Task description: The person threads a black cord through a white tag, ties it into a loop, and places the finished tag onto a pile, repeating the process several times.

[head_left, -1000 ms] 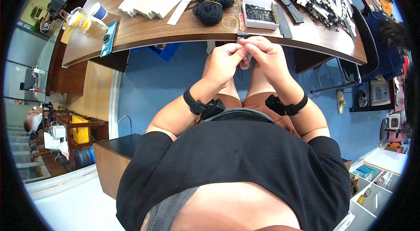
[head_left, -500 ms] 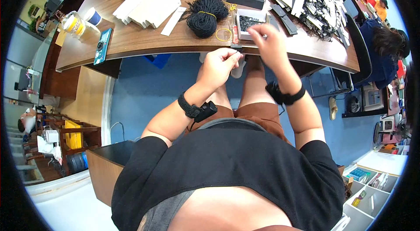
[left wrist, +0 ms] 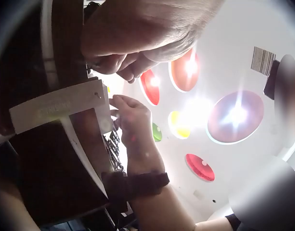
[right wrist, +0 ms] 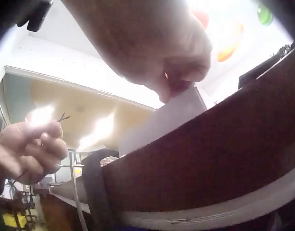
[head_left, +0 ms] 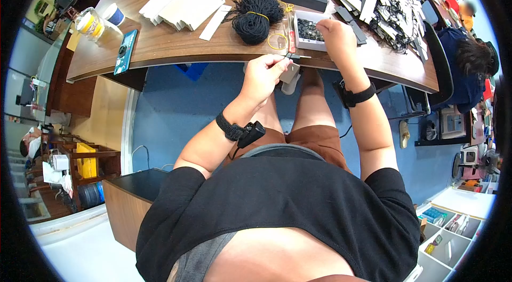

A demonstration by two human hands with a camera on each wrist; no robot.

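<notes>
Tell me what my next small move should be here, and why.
Probably pinch one of the small dark pieces in the white box with your right hand: its fingers are at the box's open top, though whether they hold a piece is hidden, while your left hand pinches a dark cord with its ends sticking out.

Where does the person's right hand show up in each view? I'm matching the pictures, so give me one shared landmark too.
Head: right hand right of centre, upper half, at the white box.
Left wrist: left of centre, about mid-height.
Right wrist: large at the top, above the box.
Shared landmark: left hand, just above centre in head, top in left wrist, left edge in right wrist.
</notes>
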